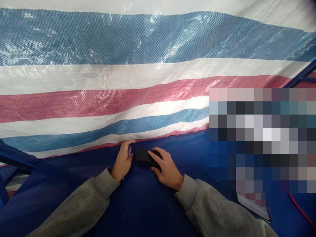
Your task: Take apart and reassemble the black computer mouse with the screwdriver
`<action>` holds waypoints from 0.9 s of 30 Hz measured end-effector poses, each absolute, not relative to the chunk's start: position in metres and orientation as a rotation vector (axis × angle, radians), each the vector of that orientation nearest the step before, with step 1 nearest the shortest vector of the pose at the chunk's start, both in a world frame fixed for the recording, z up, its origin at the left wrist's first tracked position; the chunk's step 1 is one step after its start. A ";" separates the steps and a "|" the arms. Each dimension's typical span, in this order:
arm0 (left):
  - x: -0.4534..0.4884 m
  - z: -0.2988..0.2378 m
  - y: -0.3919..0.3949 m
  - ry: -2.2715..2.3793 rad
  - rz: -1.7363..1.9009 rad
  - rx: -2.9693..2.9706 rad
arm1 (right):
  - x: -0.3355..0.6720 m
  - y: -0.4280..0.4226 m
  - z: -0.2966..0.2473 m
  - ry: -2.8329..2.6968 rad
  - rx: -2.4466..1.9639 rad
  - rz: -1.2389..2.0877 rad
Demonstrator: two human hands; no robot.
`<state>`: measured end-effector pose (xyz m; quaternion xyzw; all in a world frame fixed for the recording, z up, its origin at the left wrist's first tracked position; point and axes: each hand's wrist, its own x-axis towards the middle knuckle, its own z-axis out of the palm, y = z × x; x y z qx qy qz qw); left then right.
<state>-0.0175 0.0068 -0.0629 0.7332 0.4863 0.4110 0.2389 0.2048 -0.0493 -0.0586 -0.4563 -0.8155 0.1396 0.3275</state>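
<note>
A: Hands first. What's your feed showing?

B: My left hand point(122, 161) is curled around a thin bluish piece point(129, 150). My right hand point(166, 168) lies with its fingers stretched over the black block point(142, 155), pinning it, not clenching.

A: Why pin it?

B: I judge it steadies the block on the slack blue cloth point(148, 204), just below the striped tarp point(123, 82). It's flat, matte and oblong, between both hands.

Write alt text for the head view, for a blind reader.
The right hand rests on a flat black object on a blue cloth, and the left hand lies beside it. A tarp with blue, white and red stripes hangs behind.
</note>
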 end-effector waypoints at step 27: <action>-0.014 -0.044 -0.006 1.225 0.692 2.561 | 0.205 -0.045 -0.060 -1.984 -1.347 0.329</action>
